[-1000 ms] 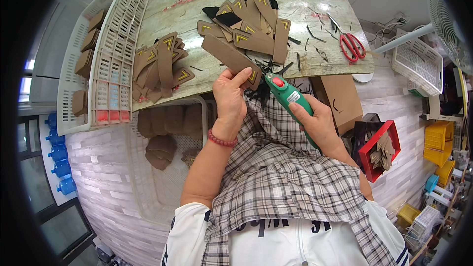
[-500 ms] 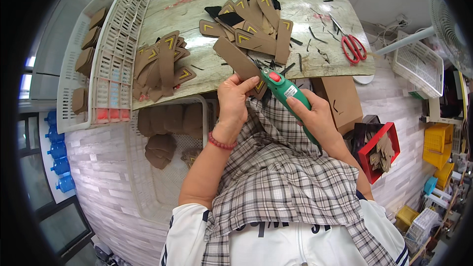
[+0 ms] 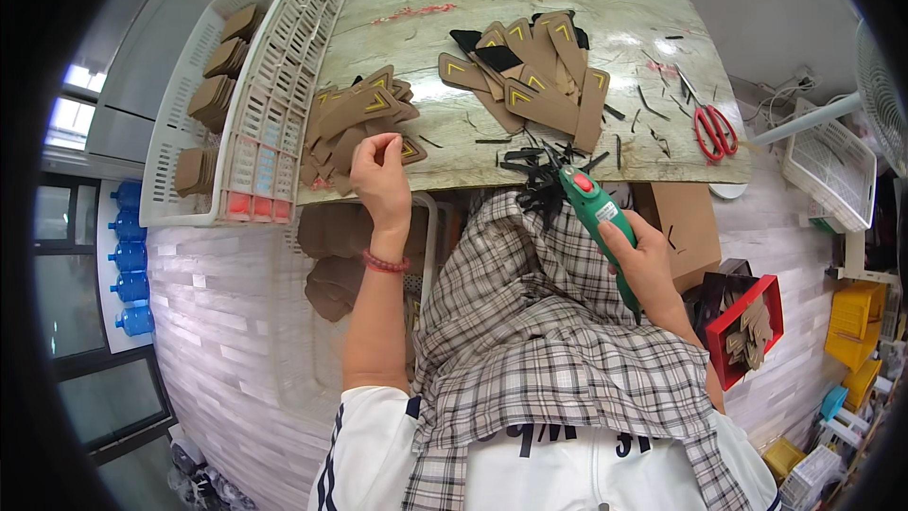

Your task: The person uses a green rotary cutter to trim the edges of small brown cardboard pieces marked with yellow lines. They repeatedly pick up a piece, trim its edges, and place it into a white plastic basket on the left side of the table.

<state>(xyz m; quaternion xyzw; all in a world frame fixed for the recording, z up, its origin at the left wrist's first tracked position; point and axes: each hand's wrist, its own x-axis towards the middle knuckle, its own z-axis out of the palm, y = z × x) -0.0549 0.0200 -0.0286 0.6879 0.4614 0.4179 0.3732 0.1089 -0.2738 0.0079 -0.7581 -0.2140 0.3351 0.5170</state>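
Observation:
My right hand (image 3: pixel 648 260) grips green cordless electric scissors (image 3: pixel 591 201) with a red button, their tip pointing at black trimmings by the table's near edge. My left hand (image 3: pixel 381 182) is at the near side of the left pile of brown strips (image 3: pixel 355 114), its fingertips drawn together with nothing seen between them. Those strips have rounded ends and yellow chevron marks. A second pile of brown strips (image 3: pixel 539 99), with black ends on some, lies farther right. Loose black trimmings (image 3: pixel 544 170) hang over the table edge and onto my plaid apron (image 3: pixel 530 350).
Red-handled scissors (image 3: pixel 716 131) lie at the table's right. A white plastic crate (image 3: pixel 270 123) with brown stacks stands at left. Beneath the table are another white crate (image 3: pixel 312 360) and a cardboard box (image 3: pixel 690 237). A red box (image 3: pixel 714 345) holds brown pieces at right.
My left hand has moved left to the left pile and has let go of the brown strip. My right hand still holds the electric scissors. The view has shifted, so the table appears farther right.

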